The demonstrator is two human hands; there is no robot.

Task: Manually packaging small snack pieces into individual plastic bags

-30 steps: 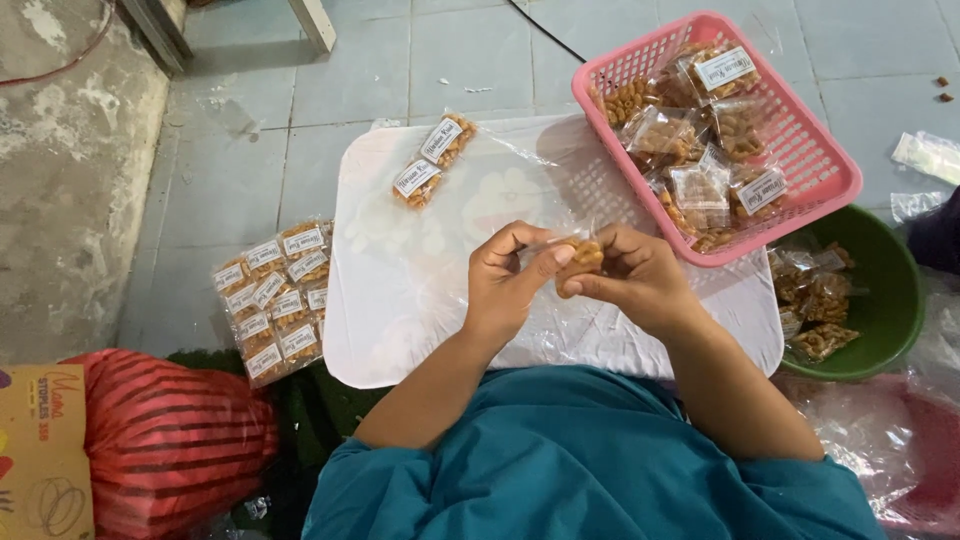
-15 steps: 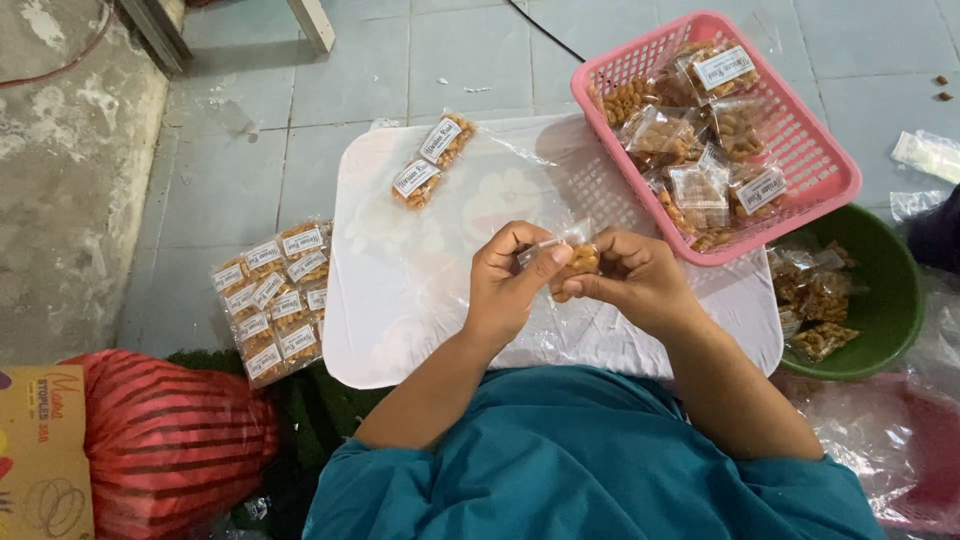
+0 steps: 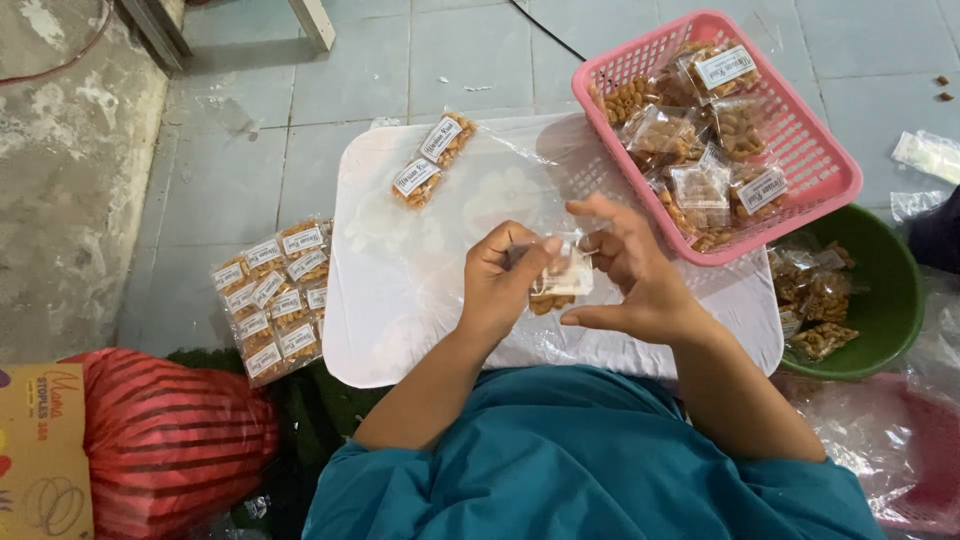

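Observation:
Both my hands meet over a white tray (image 3: 380,330) on my lap. My left hand (image 3: 505,285) and my right hand (image 3: 630,275) together hold a small clear snack packet (image 3: 560,283) with brown pieces and a white label. My left thumb presses on the label. Two finished labelled packets (image 3: 430,160) lie at the tray's far left corner. A pink basket (image 3: 810,150) at the tray's right holds several snack packets.
A stack of several labelled packets (image 3: 275,295) lies on the tiled floor left of the tray. A green bowl (image 3: 880,300) with more packets sits at the right. A red striped bag (image 3: 160,440) and a cardboard box (image 3: 40,450) are at lower left.
My fingers have shifted on the packet: the right hand's fingers have spread, and a white label now faces up under my left thumb.

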